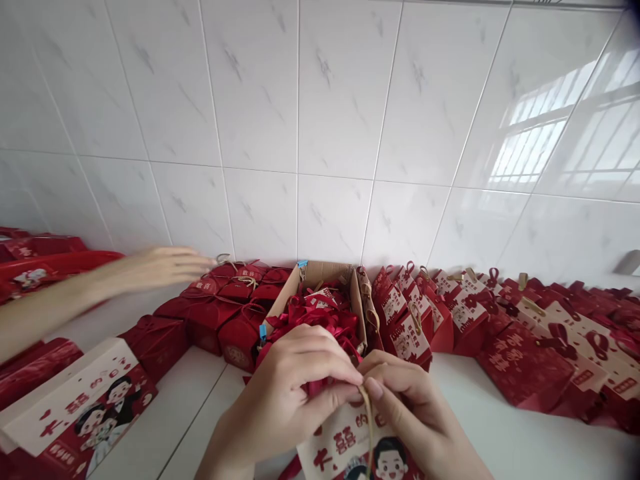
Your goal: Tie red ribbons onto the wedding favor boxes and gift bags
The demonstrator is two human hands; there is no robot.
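Note:
Low in the middle, my left hand [305, 383] and my right hand [410, 397] meet at the top of a red and white gift box [345, 443] printed with a cartoon couple. A thin gold ribbon [369, 427] hangs down its front from between my fingertips. Both hands are closed in a pinch on this ribbon. My fingers cover the top of the box. Just beyond my hands stands an open cardboard box [287, 300] with a heap of dark red ribbons [330, 327] in it.
Another person's arm [125, 277] reaches in from the left, blurred. Red gift boxes [210, 313] crowd the back left, and many more boxes [530, 360] with ribbon loops line the right. A larger printed box [75, 407] lies front left, near a red basin [100, 257]. A tiled wall [340, 100] rises behind.

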